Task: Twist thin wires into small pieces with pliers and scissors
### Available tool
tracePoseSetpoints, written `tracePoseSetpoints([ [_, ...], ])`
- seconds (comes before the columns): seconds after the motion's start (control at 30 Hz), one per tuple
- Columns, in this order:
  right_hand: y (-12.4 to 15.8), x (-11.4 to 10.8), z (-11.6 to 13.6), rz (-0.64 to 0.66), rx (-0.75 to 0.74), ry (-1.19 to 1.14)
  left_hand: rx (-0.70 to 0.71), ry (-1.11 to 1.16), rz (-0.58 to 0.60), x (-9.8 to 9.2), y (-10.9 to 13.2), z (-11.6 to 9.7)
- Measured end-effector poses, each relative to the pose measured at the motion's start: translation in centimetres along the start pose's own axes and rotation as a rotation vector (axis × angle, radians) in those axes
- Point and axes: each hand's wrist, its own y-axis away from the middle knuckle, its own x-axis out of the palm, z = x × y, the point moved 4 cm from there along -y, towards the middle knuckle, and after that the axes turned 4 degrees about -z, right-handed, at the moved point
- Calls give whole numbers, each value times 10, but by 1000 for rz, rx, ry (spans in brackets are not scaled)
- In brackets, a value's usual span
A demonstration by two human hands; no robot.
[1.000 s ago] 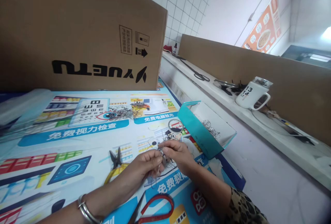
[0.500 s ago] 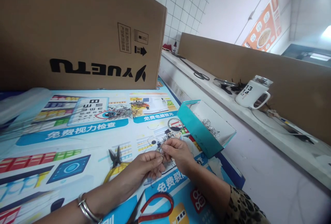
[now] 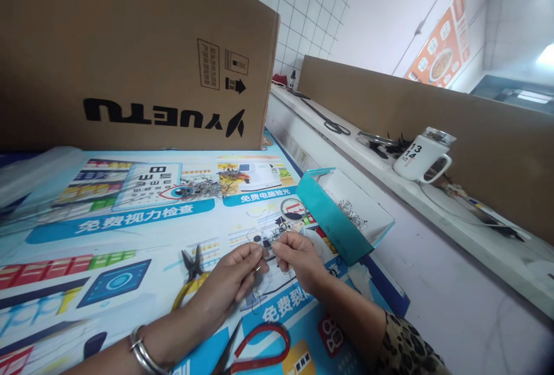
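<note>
My left hand (image 3: 231, 277) and my right hand (image 3: 298, 257) meet over the printed poster (image 3: 130, 231), fingertips pinched together on a small thin wire piece (image 3: 269, 244) held between them. A silver bangle sits on my left wrist. Just left of my left hand lie yellow-handled pliers (image 3: 190, 277). Red-handled scissors (image 3: 255, 352) lie near the front edge under my forearms. More loose wire bits lie on the poster just beyond my fingertips.
A big brown cardboard box (image 3: 130, 52) stands at the back. A teal box lid (image 3: 341, 213) with wire pieces sits to the right. A heap of wire bits (image 3: 199, 189) lies near the carton. A white mug (image 3: 422, 158) stands on the side ledge.
My hands have shifted slightly, and the left hand's fingers have stretched forward, the pinch now held higher at the fingertips. Nothing else on the table has moved.
</note>
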Motion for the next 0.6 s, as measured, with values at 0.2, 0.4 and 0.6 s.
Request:
tracePoseSetpoints([
  [0.2,-1,-12,15,-86,-111,25,81,-74,-98,-11,-7,-4],
  [0.4,1,-37,44,-300,-296,49,98,-220,-114,-19,-16,1],
  [0.6,3,-46,51,-379,-319,55,102,-488,-97,-35,-25,-14],
])
